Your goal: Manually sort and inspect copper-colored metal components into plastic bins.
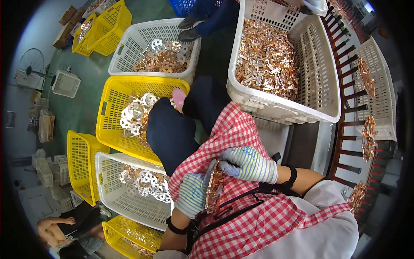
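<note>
Both my hands wear striped knit gloves and meet in front of a red-and-white checked apron (235, 125). A bundle of copper-coloured metal pieces (214, 190) lies along the palm of my left hand (191, 196), whose fingers are closed round it. Bent over the bundle's far end, my right hand (252, 165) has thumb and fingers pressed together there. What the right fingertips pinch is partly hidden by the glove. Close beyond the right hand stands a large white crate (319, 64), holding many small copper-coloured metal strips (267, 60).
Left of my legs, a yellow crate (108, 101) and a white crate (112, 190) hold flat silvery pieces. Another white crate (118, 56) stands farther off. A rack with dark pegs (345, 129) runs along the right, hung with copper bundles (368, 138). Another person (58, 228) sits at lower left.
</note>
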A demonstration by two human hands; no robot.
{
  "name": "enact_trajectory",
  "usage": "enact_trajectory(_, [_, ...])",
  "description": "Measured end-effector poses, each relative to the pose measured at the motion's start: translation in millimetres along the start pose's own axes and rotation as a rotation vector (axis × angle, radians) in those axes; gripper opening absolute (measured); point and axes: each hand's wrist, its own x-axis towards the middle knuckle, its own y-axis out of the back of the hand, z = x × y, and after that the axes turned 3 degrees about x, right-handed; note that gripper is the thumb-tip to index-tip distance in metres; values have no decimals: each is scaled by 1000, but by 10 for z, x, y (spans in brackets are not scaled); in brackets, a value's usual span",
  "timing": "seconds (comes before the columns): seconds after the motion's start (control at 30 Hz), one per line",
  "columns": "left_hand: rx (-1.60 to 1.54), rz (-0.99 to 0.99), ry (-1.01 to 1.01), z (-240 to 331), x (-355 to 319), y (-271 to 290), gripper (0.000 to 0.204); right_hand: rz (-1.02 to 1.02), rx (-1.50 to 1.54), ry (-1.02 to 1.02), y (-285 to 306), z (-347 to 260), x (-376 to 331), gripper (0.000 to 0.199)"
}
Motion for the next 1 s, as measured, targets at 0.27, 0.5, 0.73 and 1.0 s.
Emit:
enact_trajectory(0.27, [-14,135,-151,-124,-115,-268,53,99,119,-36,4,-4,-79,9])
enact_trajectory(0.5, [-191,14,241,-99,-133,-149,46,153,30,279,33,-88,-36,15])
enact_trajectory(0.73, [-76,121,80,63,-6,1,38,54,-112,268,-69,-182,101,25])
enact_trajectory(1.0, [26,36,80,129,31,104,60,-37,-92,106,-52,-246,109,31])
